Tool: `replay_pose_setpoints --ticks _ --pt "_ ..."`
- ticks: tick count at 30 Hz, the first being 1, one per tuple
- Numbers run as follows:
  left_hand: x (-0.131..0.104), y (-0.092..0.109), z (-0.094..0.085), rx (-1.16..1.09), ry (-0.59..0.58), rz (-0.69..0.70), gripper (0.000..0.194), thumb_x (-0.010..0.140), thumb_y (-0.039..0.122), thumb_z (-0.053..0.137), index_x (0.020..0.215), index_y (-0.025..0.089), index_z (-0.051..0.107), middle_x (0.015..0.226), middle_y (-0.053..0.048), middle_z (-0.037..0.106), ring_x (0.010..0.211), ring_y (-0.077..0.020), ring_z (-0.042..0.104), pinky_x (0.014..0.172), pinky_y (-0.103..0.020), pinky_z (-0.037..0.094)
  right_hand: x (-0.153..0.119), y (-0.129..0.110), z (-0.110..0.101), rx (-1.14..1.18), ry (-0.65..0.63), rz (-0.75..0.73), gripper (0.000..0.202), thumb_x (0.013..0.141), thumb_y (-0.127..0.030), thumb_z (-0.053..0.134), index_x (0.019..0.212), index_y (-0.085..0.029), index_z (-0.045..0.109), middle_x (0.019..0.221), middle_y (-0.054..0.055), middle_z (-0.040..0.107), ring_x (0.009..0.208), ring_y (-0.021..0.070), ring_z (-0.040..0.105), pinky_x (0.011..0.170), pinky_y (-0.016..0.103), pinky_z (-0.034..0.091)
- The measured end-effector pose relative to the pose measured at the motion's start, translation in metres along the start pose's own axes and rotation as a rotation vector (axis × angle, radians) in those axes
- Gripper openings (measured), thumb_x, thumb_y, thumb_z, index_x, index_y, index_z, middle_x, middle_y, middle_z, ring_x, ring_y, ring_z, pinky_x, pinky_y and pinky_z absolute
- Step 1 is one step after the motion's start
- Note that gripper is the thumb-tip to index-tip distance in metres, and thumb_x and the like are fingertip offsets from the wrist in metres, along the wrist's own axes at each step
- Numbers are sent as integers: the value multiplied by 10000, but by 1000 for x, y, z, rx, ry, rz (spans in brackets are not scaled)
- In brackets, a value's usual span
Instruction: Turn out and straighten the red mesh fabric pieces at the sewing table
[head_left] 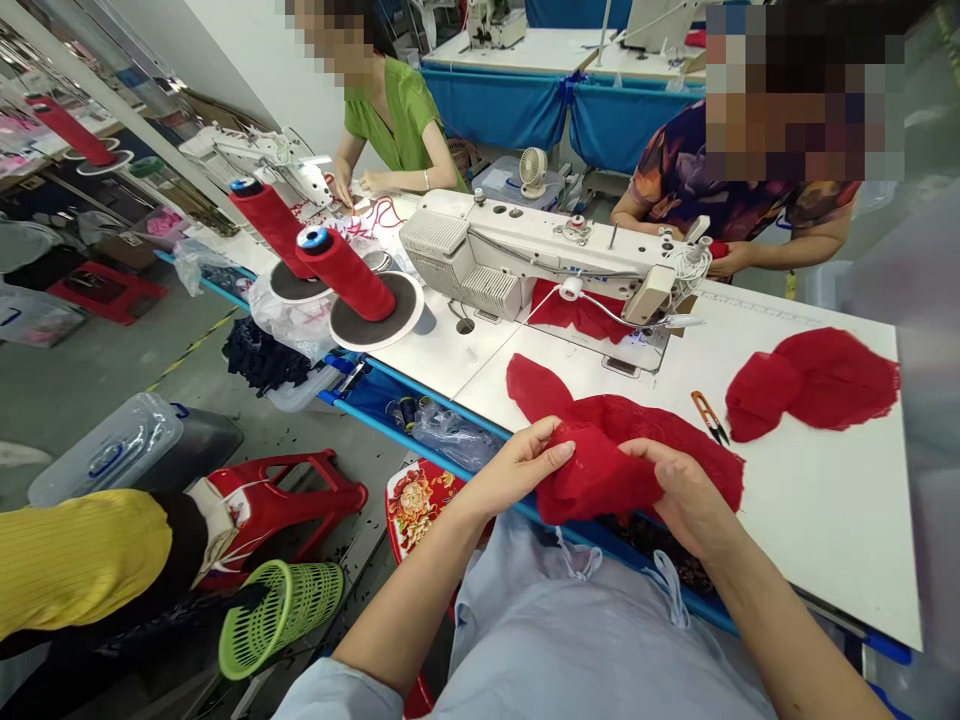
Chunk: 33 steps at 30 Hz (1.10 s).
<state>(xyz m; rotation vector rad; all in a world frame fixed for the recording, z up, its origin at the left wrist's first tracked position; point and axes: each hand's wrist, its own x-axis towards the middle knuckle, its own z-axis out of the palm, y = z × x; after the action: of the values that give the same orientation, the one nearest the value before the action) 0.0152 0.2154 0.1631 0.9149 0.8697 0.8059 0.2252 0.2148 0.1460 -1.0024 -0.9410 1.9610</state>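
Between both hands is a piece of red fabric, held up at the table's near edge. My left hand pinches its left side, thumb on top. My right hand grips its right side between thumb and fingers. More red fabric lies on the white table behind it, partly covered by the held piece. Orange-handled thread snips rest to the right. Farther right lies another red fabric piece. A white sewing machine stands beyond, with red cloth under its arm.
Two red thread cones stand on the left of the white table. A person in green sits behind, and another in a patterned top handles something red. Below left are a red stool and a green basket.
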Motion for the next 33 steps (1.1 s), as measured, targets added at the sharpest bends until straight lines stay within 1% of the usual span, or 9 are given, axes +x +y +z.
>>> replay_pose_setpoints --ticks 2,5,10,14,17,22,26,30,33 --pt "1 3 1 30 7 -9 284 818 429 603 874 157 542 823 -4 575 763 -111 521 713 -227 408 3 -3 3 -73 -44 -21 405 680 -588 699 880 -236 718 853 49 726 771 233 651 735 347 521" --pt "3 3 -1 32 1 -23 320 794 454 621 882 155 546 806 2 553 731 -102 501 687 -221 401 6 -2 8 -160 23 -25 278 730 -478 707 828 -218 712 799 32 710 750 206 626 722 327 513" --pt "4 -11 -8 89 -152 -265 419 528 398 832 759 127 611 674 24 532 627 -94 456 601 -221 374 8 5 8 -54 150 -74 219 787 -427 670 882 -230 678 810 18 698 764 178 620 712 283 501" --pt "5 -23 -7 62 -142 -392 392 479 397 843 638 122 613 563 52 481 551 -67 396 554 -212 335 11 8 6 -23 244 -112 206 722 -399 738 811 -227 668 748 2 677 715 166 602 694 277 499" --pt "6 -31 -2 25 -106 -414 421 474 426 839 659 116 622 569 47 493 544 -64 403 557 -211 330 14 8 7 34 338 -133 249 654 -416 781 725 -220 645 678 -13 647 643 157 576 641 277 494" --pt "5 -41 10 10 -102 -298 441 569 486 780 608 125 528 544 65 403 509 -42 322 509 -205 258 21 10 12 116 426 -146 263 680 -462 740 727 -230 626 642 -45 568 598 133 520 581 256 473" --pt "-1 -45 24 84 -143 -183 418 707 492 677 617 149 455 555 63 369 499 -44 290 478 -215 213 29 13 15 190 544 -132 330 616 -462 778 640 -209 568 598 -65 510 524 95 442 518 224 437" --pt "-6 -44 36 148 -212 -73 432 785 476 596 583 174 362 536 67 317 488 -45 255 473 -230 188 39 21 14 288 551 -111 310 583 -385 793 602 -192 551 571 -65 509 487 72 421 469 193 402" --pt "-8 -45 42 224 -250 10 467 815 452 564 558 186 279 530 74 250 500 -44 207 484 -244 156 47 32 12 349 547 -71 316 513 -320 808 549 -183 526 531 -57 512 475 65 426 450 172 395"
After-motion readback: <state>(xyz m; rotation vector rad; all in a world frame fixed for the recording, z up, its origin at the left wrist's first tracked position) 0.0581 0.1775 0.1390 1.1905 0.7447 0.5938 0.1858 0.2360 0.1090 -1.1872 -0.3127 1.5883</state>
